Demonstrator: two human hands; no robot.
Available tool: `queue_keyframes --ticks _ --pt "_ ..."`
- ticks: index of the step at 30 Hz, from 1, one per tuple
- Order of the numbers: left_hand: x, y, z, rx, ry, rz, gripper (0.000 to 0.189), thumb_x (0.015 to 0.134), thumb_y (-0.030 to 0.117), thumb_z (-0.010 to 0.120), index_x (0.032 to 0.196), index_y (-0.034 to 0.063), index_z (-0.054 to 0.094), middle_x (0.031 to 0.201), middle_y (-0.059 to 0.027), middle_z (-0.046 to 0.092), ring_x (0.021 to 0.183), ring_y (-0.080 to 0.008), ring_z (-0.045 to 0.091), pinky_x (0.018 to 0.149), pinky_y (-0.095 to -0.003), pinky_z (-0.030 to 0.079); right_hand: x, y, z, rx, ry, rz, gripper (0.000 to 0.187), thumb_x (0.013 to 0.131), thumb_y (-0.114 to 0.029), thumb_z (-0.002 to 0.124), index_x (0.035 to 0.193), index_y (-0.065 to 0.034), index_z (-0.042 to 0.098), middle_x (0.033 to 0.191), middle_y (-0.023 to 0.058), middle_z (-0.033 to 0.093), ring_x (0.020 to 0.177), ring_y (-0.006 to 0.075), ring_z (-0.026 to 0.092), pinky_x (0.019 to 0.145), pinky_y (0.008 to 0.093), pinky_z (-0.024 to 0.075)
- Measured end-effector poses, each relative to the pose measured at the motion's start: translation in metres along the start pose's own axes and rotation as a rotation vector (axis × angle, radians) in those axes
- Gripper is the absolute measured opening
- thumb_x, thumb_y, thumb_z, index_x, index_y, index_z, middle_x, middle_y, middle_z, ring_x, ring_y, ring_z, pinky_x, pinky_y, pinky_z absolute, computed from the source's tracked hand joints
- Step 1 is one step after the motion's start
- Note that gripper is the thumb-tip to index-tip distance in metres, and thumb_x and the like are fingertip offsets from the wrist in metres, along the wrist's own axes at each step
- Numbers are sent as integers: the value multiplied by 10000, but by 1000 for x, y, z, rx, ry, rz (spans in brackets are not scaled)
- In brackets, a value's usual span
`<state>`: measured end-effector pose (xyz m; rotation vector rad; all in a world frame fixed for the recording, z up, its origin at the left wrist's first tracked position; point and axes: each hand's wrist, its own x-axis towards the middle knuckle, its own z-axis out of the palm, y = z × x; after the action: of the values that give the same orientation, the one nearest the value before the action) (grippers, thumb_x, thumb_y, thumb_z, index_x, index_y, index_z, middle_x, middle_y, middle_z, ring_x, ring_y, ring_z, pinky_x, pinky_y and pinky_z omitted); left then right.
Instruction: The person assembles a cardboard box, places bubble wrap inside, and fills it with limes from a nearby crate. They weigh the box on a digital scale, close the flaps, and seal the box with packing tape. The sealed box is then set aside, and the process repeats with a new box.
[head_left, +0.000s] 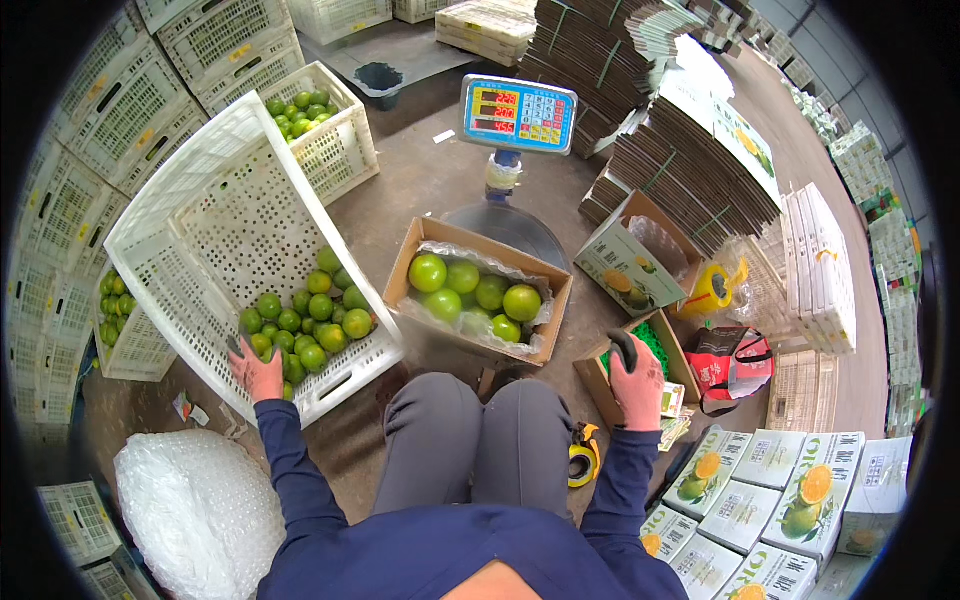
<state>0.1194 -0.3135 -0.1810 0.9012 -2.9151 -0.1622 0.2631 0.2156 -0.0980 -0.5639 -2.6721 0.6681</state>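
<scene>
My left hand (257, 369), in a pink glove with dark fingertips, reaches into a tilted white plastic crate (176, 322) and touches the green citrus fruits (319, 307) at its lower end; whether it grips one cannot be seen. My right hand (636, 381), gloved alike, hovers with curled fingers beside an open carton (679, 352) of green shredded filler (651, 346); its palm side is hidden. Between the hands, an open cardboard box (551, 330) lined with bubble wrap (420, 309) holds several green fruits (490, 291). It rests on a scale platform (517, 232), below a lit digital display (517, 114).
Stacked crates (112, 97) line the left, above a bubble wrap bundle (196, 517). Flattened cartons (682, 165) and an upright printed box (619, 274) stand right of the scale. Printed fruit boxes (814, 480) fill the lower right. A tape dispenser (583, 463) lies beside my knee.
</scene>
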Motion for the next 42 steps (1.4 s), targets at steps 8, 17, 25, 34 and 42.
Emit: queue_keyframes --ticks 8,17,25,34,42 --pt "-23 192 -12 -943 -245 676 487 835 224 633 1254 -1 528 1158 -205 612 1058 -300 609 928 -357 458 46 -37 71 -121 -196 162 527 821 -420 595 1199 -55 546 1084 198 634 1035 348 589 886 426 459" --pt "-64 225 7 -725 -421 981 566 702 184 732 1206 22 532 1136 -183 603 1070 -334 575 925 -367 453 41 51 44 -114 -317 173 603 787 -387 661 1230 -4 517 1104 219 617 1030 356 584 897 428 452" --pt "-86 326 46 -152 -588 1672 499 747 336 706 1124 74 512 874 -137 630 875 -303 632 754 -413 499 114 21 77 -363 -511 -342 504 727 -550 645 897 -76 635 796 115 662 776 279 648 699 389 497" --pt "-111 350 63 233 -322 1859 373 828 372 593 1047 77 525 844 -111 639 818 -273 648 661 -401 505 122 21 148 -678 -459 -407 459 731 -525 649 939 -115 644 898 86 665 901 244 634 762 383 475" --pt "-96 314 49 -41 -649 1833 531 754 256 679 1234 105 511 1272 -181 479 1137 -328 509 967 -402 410 78 0 75 -313 -795 -222 760 754 -554 631 1294 -61 421 1127 233 522 1023 344 571 868 415 467"
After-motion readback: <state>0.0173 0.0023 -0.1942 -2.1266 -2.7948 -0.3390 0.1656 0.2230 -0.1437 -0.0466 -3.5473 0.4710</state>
